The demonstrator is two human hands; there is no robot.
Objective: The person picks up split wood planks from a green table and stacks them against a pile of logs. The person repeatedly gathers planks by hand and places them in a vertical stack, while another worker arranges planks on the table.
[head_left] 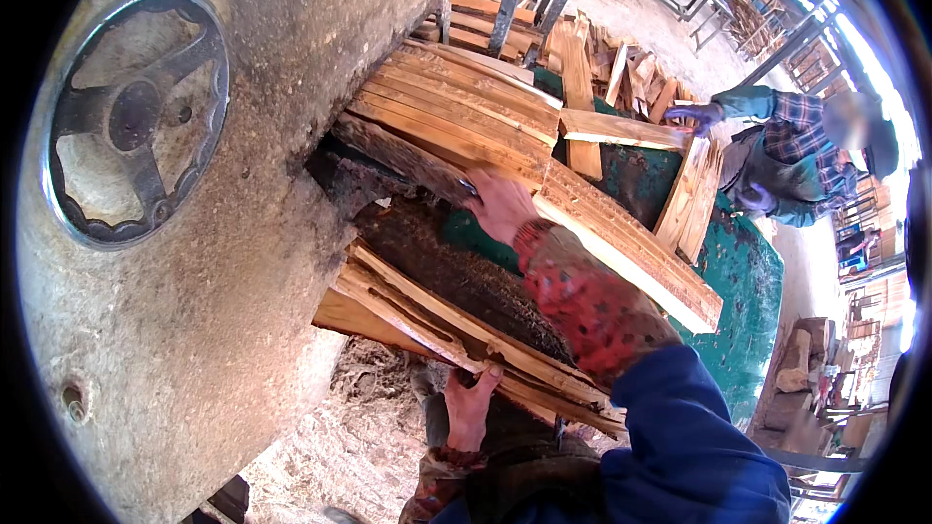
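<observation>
My left hand (469, 409) is closed on the near edge of a rough, split-looking wooden slab (427, 315), with the thumb on top. Other slabs lie alongside it at the table's near side. My right hand (503, 208) is stretched across the table, slightly blurred. Its fingertips touch or hover by the end of a dark, rough-faced strip (403, 157); what they do there is unclear. Beyond that hand, long sawn boards (461, 102) lie side by side. A thick board (626, 243) extends from them toward the right, passing behind my right wrist.
A big machine body (282, 136) with a handwheel (134, 116) stands at left. The green table (738, 262) bears sawdust and loose boards (691, 196). Across it, a co-worker in a plaid shirt (806, 150) reaches a gloved hand (695, 114) to a board. Offcuts (641, 78) are heaped behind.
</observation>
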